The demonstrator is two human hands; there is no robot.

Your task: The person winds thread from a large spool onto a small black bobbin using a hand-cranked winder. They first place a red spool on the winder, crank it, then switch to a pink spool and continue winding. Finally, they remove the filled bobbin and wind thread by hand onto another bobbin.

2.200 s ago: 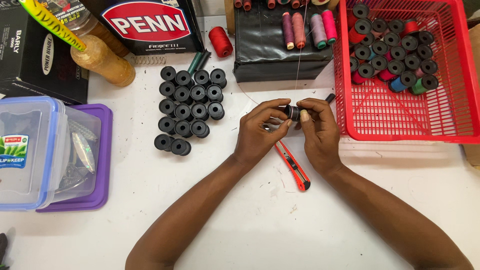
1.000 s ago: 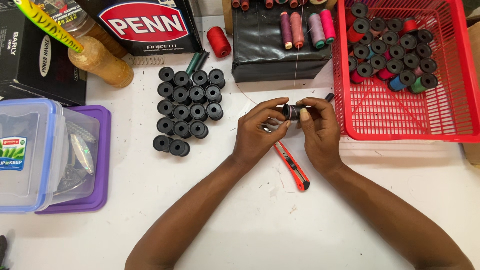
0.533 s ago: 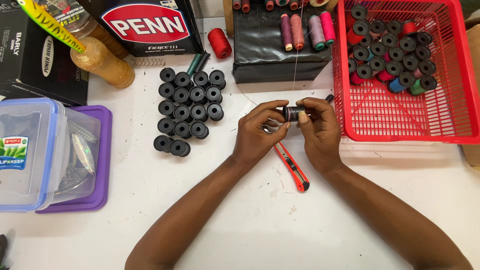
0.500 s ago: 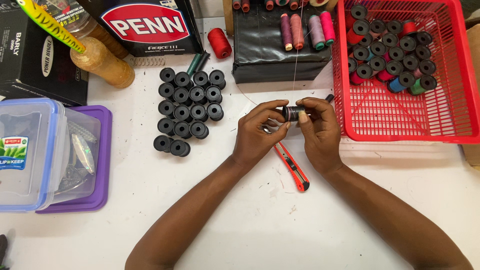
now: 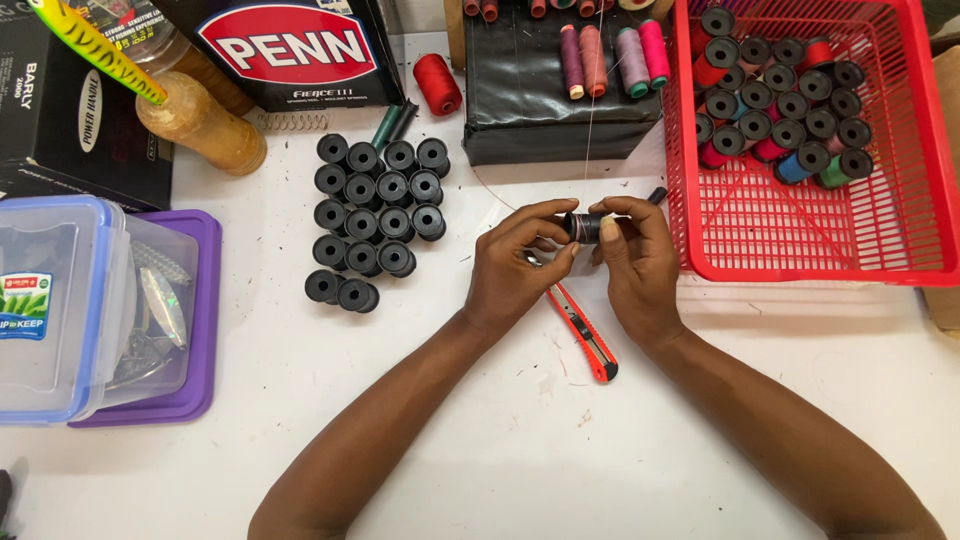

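Observation:
A small black spool (image 5: pixel 583 226) is held between both hands over the white table (image 5: pixel 470 440). My left hand (image 5: pixel 515 265) pinches its left end and my right hand (image 5: pixel 635 262) grips its right end. A thin pale thread (image 5: pixel 592 110) runs from the spool up toward the cones at the back. A red utility knife (image 5: pixel 585 335) lies on the table just below my hands, partly under the left one.
Several empty black spools (image 5: pixel 375 215) stand in a cluster to the left. A red basket (image 5: pixel 800 235) with wound spools sits at the right. A black box (image 5: pixel 555 100) carries coloured thread cones. Clear lidded containers (image 5: pixel 90 300), an amber bottle (image 5: pixel 200 122) and a red thread cone (image 5: pixel 437 82) lie beyond.
The hands stay in the same place with the spool between them; only the fingers shift slightly around it.

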